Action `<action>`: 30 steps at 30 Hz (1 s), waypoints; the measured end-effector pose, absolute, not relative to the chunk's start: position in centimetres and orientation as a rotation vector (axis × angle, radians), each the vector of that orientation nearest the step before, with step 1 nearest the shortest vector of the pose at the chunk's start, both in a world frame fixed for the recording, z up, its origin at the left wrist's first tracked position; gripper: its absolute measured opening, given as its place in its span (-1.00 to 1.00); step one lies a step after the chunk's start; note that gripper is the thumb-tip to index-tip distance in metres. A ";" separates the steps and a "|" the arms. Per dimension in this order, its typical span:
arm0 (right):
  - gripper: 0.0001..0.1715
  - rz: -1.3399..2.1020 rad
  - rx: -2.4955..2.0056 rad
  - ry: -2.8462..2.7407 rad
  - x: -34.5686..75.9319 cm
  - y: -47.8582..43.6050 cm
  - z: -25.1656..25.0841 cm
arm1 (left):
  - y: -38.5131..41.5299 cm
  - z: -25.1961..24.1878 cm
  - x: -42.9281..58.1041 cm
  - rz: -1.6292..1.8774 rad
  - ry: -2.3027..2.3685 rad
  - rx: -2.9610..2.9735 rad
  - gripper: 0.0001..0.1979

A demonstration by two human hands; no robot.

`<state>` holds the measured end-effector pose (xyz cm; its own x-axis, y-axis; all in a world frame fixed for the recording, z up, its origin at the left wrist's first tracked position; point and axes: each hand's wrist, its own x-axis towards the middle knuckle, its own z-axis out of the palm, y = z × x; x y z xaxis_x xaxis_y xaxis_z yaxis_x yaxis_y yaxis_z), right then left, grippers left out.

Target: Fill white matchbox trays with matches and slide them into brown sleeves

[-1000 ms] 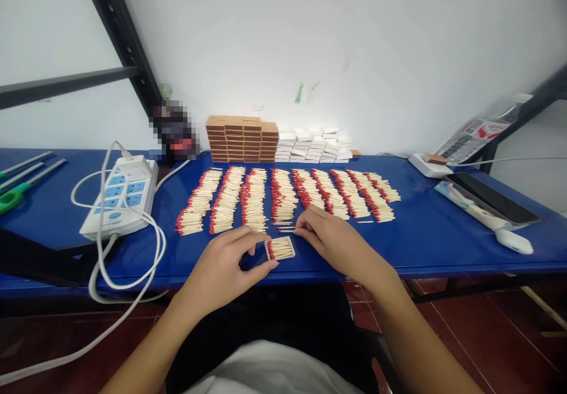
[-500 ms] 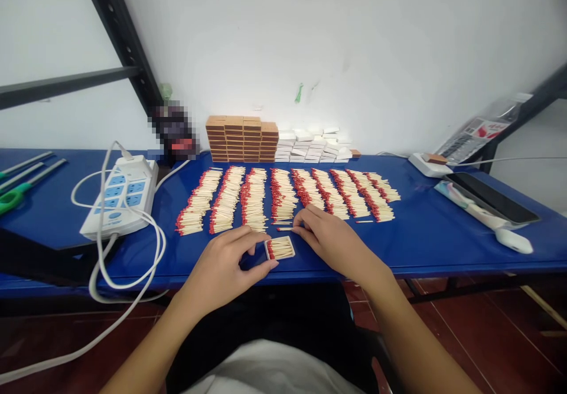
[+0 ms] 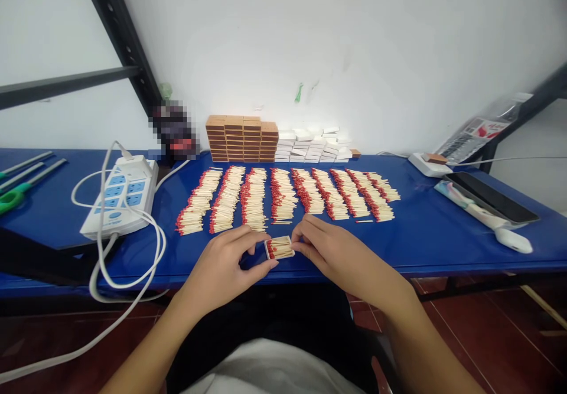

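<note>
Between thumb and fingers, my left hand (image 3: 234, 256) grips the left end of a small white matchbox tray (image 3: 291, 256) on the blue table. Red-headed matches (image 3: 280, 246) lie in the tray, heads to the left. At the tray's right end, my right hand (image 3: 325, 243) pinches the tail of a match (image 3: 287, 243) held over the others. Just beyond the hands, several slanting rows of loose matches (image 3: 283, 196) spread across the table.
Stacked brown matchbox sleeves (image 3: 241, 140) and white trays (image 3: 310, 146) stand against the wall. To the left sit a power strip (image 3: 119, 199) with looping cables and green-handled scissors (image 3: 13, 196). A phone (image 3: 491, 196), a wrapped item (image 3: 469, 205) and a plastic bottle (image 3: 481, 128) are at the right.
My right hand has brought a match from the table beside the rows toward me, over the tray's right end. My left hand keeps its hold on the tray.
</note>
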<state>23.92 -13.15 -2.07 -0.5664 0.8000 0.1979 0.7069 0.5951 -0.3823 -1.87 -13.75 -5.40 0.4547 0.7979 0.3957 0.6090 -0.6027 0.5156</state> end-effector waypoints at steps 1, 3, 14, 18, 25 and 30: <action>-0.92 0.366 -1.219 -2.489 23.8 -13.3 -2.1 | -13.8 -5.4 -1.9 0.891 1.202 2.410 -0.73; -0.92 0.370 -1.218 -2.496 23.7 -13.4 -2.2 | -13.8 -5.3 -1.9 0.891 1.202 2.409 -0.73; -0.90 0.375 -1.224 -2.327 23.9 -11.0 -3.7 | -13.7 -5.4 -1.9 0.893 1.214 2.406 -0.72; -0.93 0.258 -1.325 -2.298 23.7 -9.7 -4.9 | -13.7 -5.4 -1.9 0.894 1.208 2.409 -0.73; -0.85 0.237 -1.352 -2.300 23.3 -9.4 -5.3 | -13.6 -5.5 -1.9 0.909 1.205 2.417 -0.72; -0.86 0.256 -1.356 -2.341 23.5 -9.5 -5.2 | -13.7 -5.5 -1.8 0.901 1.213 2.417 -0.73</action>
<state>23.47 -9.45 -5.21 -0.4355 0.8605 0.2643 0.7829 0.5070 -0.3606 -1.84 -13.66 -5.46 0.4500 0.7970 0.4028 0.6158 -0.6036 0.5064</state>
